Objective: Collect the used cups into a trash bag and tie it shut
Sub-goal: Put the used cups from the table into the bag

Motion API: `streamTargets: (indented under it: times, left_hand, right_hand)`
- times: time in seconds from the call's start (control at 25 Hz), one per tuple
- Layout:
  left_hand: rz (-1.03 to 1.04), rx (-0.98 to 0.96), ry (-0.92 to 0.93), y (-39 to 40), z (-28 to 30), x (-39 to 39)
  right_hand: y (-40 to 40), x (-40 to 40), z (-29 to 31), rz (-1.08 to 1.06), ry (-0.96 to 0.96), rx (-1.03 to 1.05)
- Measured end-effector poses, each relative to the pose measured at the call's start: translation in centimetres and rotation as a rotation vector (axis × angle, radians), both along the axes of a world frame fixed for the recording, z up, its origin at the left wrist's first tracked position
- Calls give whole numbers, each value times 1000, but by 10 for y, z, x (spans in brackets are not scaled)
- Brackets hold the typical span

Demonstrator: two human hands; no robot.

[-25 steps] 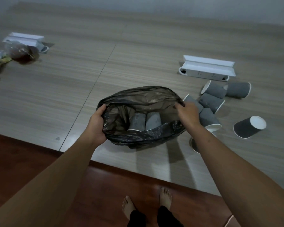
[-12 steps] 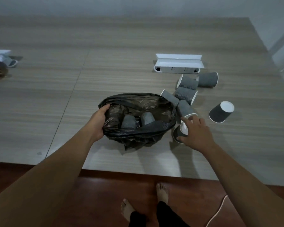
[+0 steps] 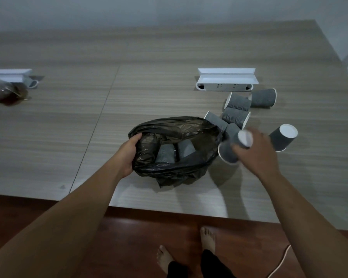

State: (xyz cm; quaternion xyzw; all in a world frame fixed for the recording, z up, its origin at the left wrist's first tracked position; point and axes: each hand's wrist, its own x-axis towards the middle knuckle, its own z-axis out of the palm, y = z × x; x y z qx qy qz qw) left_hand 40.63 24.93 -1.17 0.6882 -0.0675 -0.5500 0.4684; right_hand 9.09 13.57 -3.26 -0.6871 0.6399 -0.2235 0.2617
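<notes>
1. Left hand [image 3: 128,155] gripping left rim of crumpled black plastic trash bag [image 3: 175,149], mouth open, on table.
2. Right hand [image 3: 255,151], blurred, apparently curled around grey ribbed paper cup [image 3: 228,152] just right of bag.

View: head, single camera; no second view, so no shared field.
Position: worn on the person's head, standing at the near edge of the surface [image 3: 48,137].
Direction: forward and steeply down; bare feet [image 3: 208,238] on the floor [image 3: 129,237] at bottom centre, far edge of the surface against the wall [image 3: 169,11] at top.
Lens: wide-angle; the edges of the surface bow and spread.
Nearness: close; both forearms enter from the lower corners, left hand [image 3: 127,155] and right hand [image 3: 255,151] mid-frame, the right one motion-blurred.
Coverage: near edge, right corner, most of the width.
</notes>
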Motion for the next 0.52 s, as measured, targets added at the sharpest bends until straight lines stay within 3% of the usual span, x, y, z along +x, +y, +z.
streamTargets:
  times: [0.08, 0.12, 0.32, 0.4, 0.52]
  left_hand:
    - [3, -2, -1, 2, 1, 2]
    - [9, -6, -3, 3, 2, 3]
    - [32, -43, 21, 10, 8, 1]
    - [26, -72, 49, 12, 10, 2]
    - [67, -119, 69, 16, 11, 4]
  right_hand:
    - [-12, 31, 30, -99, -321, 84]
    - [-17, 51, 36, -49, -364, 161]
    - [-6, 142, 7, 475, -52, 507]
    - [-4, 154, -8, 554, 87, 499]
    - [-3, 153, -29, 544, 121, 415]
